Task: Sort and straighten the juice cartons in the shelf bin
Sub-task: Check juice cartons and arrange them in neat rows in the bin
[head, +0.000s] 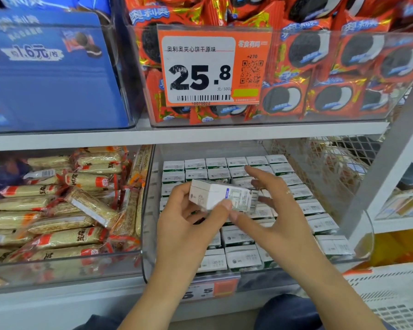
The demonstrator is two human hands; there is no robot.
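Observation:
A clear plastic shelf bin [150, 210] on the lower shelf holds rows of small white-and-green juice cartons [239, 257], standing upright with tops showing. My left hand [188, 225] grips one white carton [221, 195] lifted above the bin, tilted on its side with its barcode end to the right. My right hand [277, 210] hovers just right of that carton with fingers spread; its thumb touches the carton's lower right edge beside my left thumb. Cartons under my hands are hidden.
Left of the bin, another clear bin [57, 263] is piled with wrapped rice-cracker bars. Above, bins of red cookie packs [320, 67] and a blue box [45, 75] sit behind an orange price tag [210, 67]. A wire mesh panel [332, 163] and white upright [377, 167] bound the right side.

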